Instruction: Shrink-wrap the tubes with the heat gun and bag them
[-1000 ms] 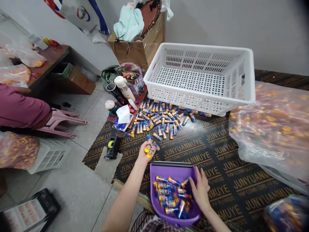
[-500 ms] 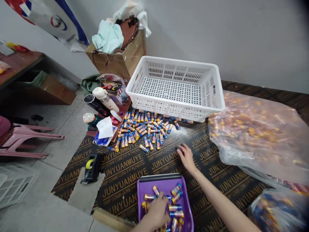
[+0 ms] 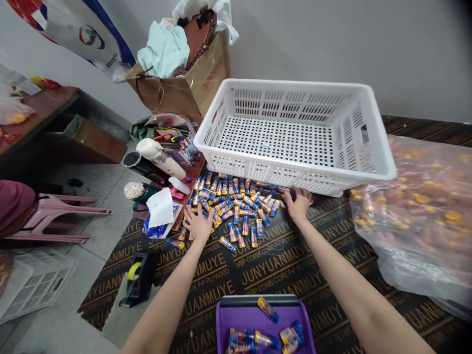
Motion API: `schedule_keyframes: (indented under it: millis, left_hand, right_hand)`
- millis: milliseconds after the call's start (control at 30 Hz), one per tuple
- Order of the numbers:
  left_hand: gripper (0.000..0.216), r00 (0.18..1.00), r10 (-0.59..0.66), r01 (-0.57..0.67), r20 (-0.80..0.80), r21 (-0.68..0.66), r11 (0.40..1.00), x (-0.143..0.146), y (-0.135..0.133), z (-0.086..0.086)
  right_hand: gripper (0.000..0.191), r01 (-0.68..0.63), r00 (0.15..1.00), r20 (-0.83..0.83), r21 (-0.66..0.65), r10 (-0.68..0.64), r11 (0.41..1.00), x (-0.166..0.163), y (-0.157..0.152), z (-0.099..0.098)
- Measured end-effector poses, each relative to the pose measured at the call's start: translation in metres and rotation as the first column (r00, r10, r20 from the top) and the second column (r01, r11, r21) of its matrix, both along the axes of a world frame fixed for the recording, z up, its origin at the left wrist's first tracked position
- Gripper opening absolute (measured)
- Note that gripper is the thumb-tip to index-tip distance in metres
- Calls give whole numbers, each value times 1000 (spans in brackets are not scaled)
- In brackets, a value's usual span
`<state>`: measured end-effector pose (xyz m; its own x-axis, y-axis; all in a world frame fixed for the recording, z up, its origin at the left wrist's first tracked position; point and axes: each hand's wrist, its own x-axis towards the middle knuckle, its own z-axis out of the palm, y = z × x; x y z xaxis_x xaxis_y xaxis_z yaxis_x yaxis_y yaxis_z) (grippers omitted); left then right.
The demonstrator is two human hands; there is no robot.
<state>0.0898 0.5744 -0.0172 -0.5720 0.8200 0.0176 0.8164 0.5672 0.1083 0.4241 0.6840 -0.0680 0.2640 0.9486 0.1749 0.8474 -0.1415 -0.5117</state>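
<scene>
My left hand lies with fingers spread over the left side of a loose pile of small blue-and-yellow capped tubes. My right hand reaches to the pile's right end, just below the front of a white slotted crate. Its fingers are apart, with the tips by the tubes near the crate's bottom edge. Neither hand grips anything that I can see. Closer to me, a purple dustpan-like scoop holds several more of these tubes.
Left of the pile stand a white bottle, a dark tumbler and a white paper. A tape dispenser sits at the board's left edge. On the right lies a large clear bag of yellow-capped pieces. A paper bag stands behind.
My left hand has left the scoop and moved forward onto the pile. My right hand has moved forward to the crate's front edge. The view has shifted, and the scoop appears lower.
</scene>
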Motion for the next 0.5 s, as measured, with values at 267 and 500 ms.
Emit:
schedule_keyframes:
  millis: [267,500]
  left_hand:
    - [56,960,-271,272,67,-1,962,44,-6,2]
    - [49,893,-398,401,209,30,916,94,-60,5]
  right_hand:
    - [45,-200,978,-51,37,202,979,-40,-29,-2]
    - [43,-490,847,-228,20,481,872,-70,-132,17]
